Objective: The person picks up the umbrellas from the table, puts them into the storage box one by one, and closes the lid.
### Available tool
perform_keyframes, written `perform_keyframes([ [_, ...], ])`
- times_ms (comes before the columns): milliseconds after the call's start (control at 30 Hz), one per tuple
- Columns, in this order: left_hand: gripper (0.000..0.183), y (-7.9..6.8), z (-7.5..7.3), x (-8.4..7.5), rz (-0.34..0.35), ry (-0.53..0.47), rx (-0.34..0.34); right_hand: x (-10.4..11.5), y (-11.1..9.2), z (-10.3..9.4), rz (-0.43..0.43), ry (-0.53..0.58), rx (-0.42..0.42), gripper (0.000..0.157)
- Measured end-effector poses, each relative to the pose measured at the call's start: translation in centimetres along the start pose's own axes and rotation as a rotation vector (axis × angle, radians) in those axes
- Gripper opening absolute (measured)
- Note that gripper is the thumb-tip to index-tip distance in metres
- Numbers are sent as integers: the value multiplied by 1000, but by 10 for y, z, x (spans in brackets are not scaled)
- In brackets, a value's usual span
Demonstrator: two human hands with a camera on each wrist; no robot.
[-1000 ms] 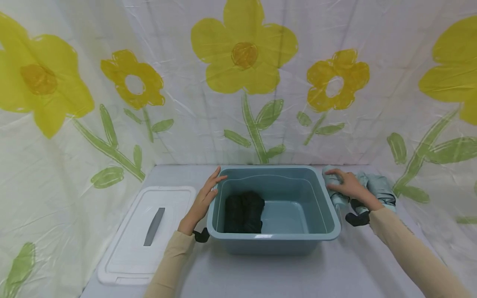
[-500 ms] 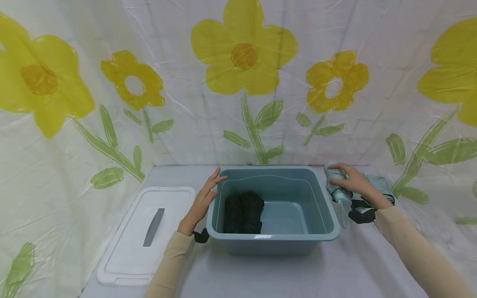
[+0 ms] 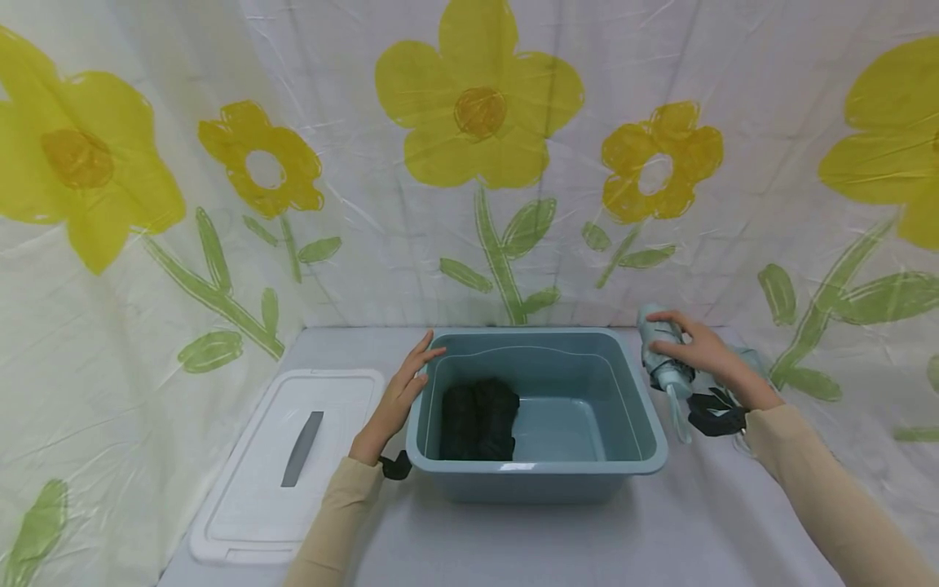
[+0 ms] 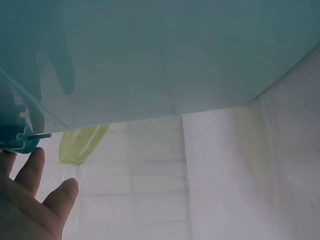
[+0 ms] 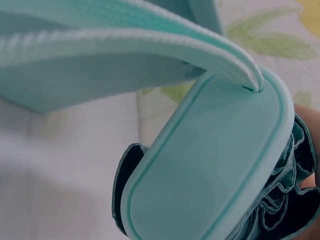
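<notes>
My right hand (image 3: 700,350) grips a folded light teal umbrella (image 3: 672,378) beside the right end of the blue-green plastic bin (image 3: 535,467). The umbrella tilts, its handle end toward me with a wrist strap (image 3: 678,417) hanging down. In the right wrist view the flat handle end (image 5: 210,160) fills the middle, gathered fabric (image 5: 280,200) behind it. At the bin's left rim rests my left hand (image 3: 396,395), fingers extended; the left wrist view has its fingers (image 4: 32,170) by the bin's outer wall. Two dark rolled bundles (image 3: 477,424) lie side by side inside the bin, on the left.
A white lid (image 3: 242,497) with a grey handle (image 3: 302,448) lies on the table left of the bin. More light teal fabric (image 3: 751,359) lies partly hidden behind my right wrist. A flowered curtain (image 3: 469,261) hangs right behind the table.
My right hand has closed around the umbrella and raised it a little, tilting it beside the bin. Its strap now hangs free. The left hand and the bin have stayed put.
</notes>
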State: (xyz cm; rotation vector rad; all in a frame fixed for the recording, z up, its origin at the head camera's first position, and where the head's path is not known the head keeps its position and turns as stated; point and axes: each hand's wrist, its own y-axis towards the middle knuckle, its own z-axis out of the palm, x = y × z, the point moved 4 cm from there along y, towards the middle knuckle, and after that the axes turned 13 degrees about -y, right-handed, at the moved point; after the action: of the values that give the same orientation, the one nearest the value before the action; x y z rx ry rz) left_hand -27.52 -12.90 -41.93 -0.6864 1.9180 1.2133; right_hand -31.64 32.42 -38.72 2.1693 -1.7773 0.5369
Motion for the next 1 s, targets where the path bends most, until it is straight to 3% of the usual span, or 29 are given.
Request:
perform_keyframes([
  [467,44,1,0,-1,1,-4,6,21,-8,-12,32,51,51,65],
  [1000,43,0,-1,2,-2,3,-1,46,-11,-16,-32,72,49,62],
])
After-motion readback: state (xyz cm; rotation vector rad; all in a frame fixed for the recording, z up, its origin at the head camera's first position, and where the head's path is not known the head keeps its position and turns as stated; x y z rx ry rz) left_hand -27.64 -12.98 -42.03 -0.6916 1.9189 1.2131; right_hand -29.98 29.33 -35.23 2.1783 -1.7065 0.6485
